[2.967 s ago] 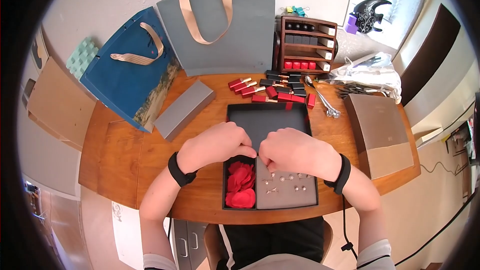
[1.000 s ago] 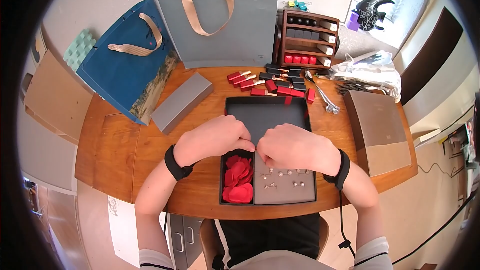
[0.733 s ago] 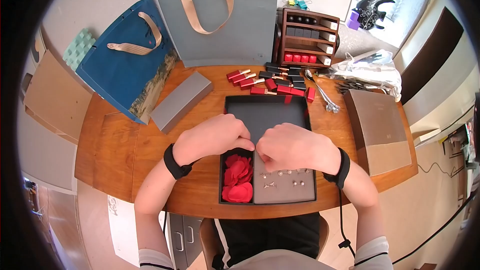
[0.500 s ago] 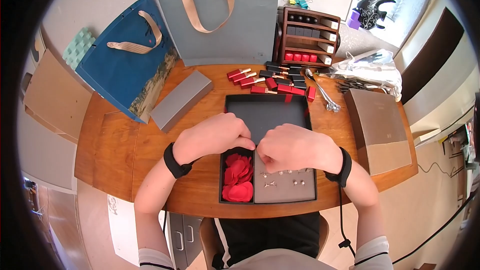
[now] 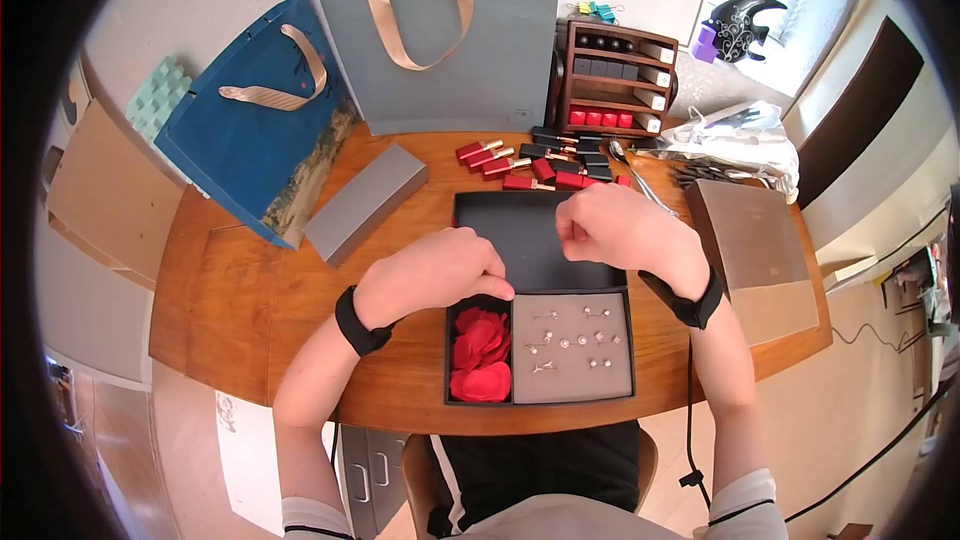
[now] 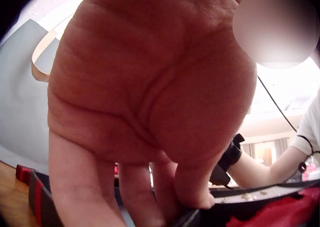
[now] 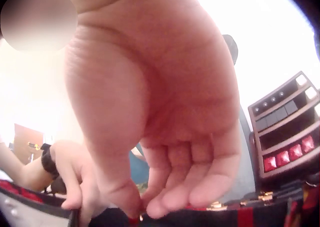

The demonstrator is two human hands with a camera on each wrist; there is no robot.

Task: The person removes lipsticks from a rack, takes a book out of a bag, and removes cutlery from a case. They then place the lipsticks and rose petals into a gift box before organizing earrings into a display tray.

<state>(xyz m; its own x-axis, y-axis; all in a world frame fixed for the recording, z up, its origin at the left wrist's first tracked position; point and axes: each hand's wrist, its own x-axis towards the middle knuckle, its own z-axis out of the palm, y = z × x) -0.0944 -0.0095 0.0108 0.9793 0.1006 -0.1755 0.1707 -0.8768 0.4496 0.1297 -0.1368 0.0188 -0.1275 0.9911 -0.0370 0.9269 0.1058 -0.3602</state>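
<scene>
My left hand pinches the inner wall of a black gift box between thumb and fingers, at its far left corner. Red petals fill the narrow left compartment. A grey pad on the right bears several small pairs of pearl earrings. Over the dark lid, lying opened beyond the box, hangs my right hand with curled fingers. In the right wrist view its thumb tip comes close to the index fingertip; I cannot tell whether something small is between them.
Red lipsticks and black lipsticks lie behind the lid, near a metal spoon. A wooden rack, grey bag and blue bag stand behind. A brown box is right, a long grey box left.
My right hand has left the wall beside my left hand and moved away and rightward over the lid, uncovering the earrings. The left hand stays at the wall.
</scene>
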